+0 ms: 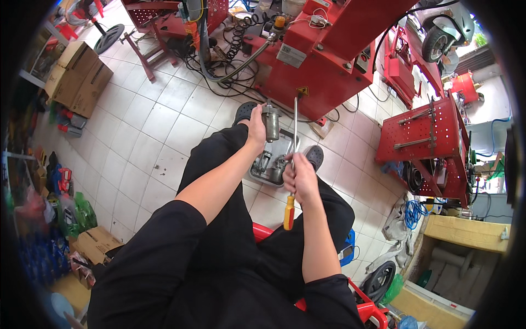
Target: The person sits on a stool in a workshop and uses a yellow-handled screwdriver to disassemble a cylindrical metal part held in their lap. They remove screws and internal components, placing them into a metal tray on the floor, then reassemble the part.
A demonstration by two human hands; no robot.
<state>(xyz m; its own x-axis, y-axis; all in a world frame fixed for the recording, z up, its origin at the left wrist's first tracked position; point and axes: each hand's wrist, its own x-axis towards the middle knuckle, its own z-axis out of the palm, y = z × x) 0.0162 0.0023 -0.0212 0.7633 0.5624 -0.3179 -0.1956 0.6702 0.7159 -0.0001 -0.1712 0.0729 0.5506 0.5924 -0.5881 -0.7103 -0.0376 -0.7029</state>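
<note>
My left hand (256,129) is closed around a cylindrical metal motor (272,127) with a short shaft at its top, held upright between my knees. My right hand (301,176) grips a long screwdriver (289,215) by its metal shaft. Its yellow and red handle hangs below the fist, and the blade points away from me, up toward the red machine. On the floor beneath both hands lies a metal tray (287,143) with several greasy metal parts (275,170). The motor and my right hand partly cover the tray.
A large red machine (307,71) stands just ahead, with black hoses (230,74) coiled at its left. Cardboard boxes (78,78) are at the far left. A perforated red bench (419,142) holds tools at the right. Blue cable (419,213) lies below that bench.
</note>
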